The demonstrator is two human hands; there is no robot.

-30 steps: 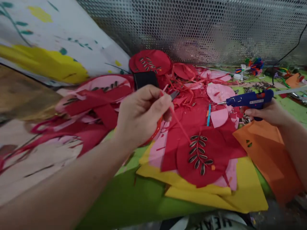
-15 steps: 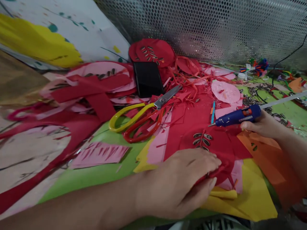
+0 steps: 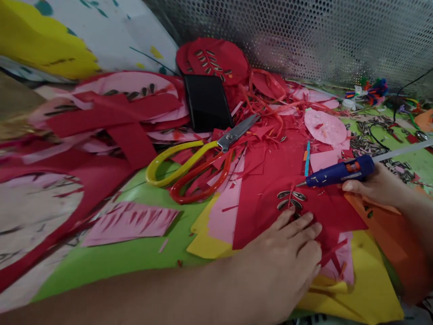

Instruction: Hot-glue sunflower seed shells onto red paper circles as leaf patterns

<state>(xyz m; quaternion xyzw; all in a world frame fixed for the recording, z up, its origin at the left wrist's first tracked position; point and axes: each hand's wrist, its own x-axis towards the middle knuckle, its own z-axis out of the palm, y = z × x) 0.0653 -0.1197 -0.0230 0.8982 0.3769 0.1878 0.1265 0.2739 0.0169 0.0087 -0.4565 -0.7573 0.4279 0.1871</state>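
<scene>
My left hand [image 3: 284, 257] lies flat with its fingers spread over a red paper circle [image 3: 264, 194], its fingertips at the lower end of a leaf-like sprig of dark striped seeds [image 3: 291, 199]. In my right hand [image 3: 375, 185] is a blue glue gun [image 3: 341, 171], with a whitish glue stick [image 3: 404, 149] coming out of its back. The metal nozzle points left, just above and right of the seeds. Red paper lies beneath the circle, over pink and yellow sheets.
Scissors [image 3: 237, 133] with yellow and red handles lie left of the red sheet. Behind them are a black phone [image 3: 208, 103], red circles with seeds [image 3: 218, 61] and paper scraps. Loose seeds [image 3: 375, 128] lie at the right, and a perforated metal panel [image 3: 304, 40] stands behind.
My left hand has gone from bent fingers gripping the circle's edge to spread fingers lying on it. The glue gun's nozzle remains near the seeds. The view has shifted slightly.
</scene>
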